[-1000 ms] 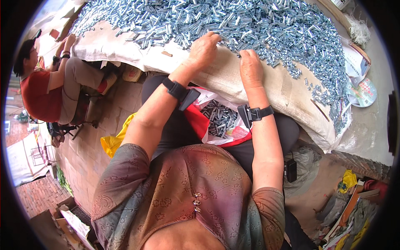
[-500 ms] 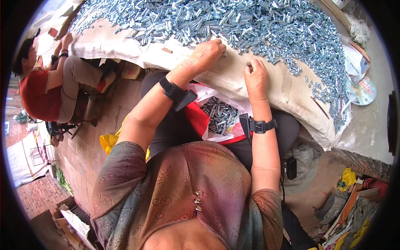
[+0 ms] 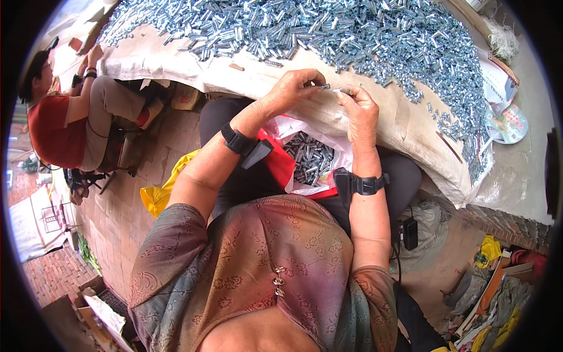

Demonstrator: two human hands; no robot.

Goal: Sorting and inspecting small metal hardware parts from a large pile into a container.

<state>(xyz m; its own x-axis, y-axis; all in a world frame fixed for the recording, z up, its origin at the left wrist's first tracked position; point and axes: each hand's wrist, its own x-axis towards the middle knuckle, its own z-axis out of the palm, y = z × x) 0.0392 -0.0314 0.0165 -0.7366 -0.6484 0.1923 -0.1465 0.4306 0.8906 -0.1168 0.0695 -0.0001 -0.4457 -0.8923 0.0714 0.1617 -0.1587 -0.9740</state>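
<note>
At the near edge of the cloth-covered table [image 3: 404,126], just below the big heap of small metal pieces [image 3: 352,35]: left hand [image 3: 293,88] pinching one small metal part [image 3: 324,86] between fingertips, right hand [image 3: 360,111] pinching another part [image 3: 342,91] just beside it, the two nearly touching. Below in the lap, lying open, a white bag [image 3: 343,155] holding more such pieces. At far left, sitting, another person [image 3: 53,123].
</note>
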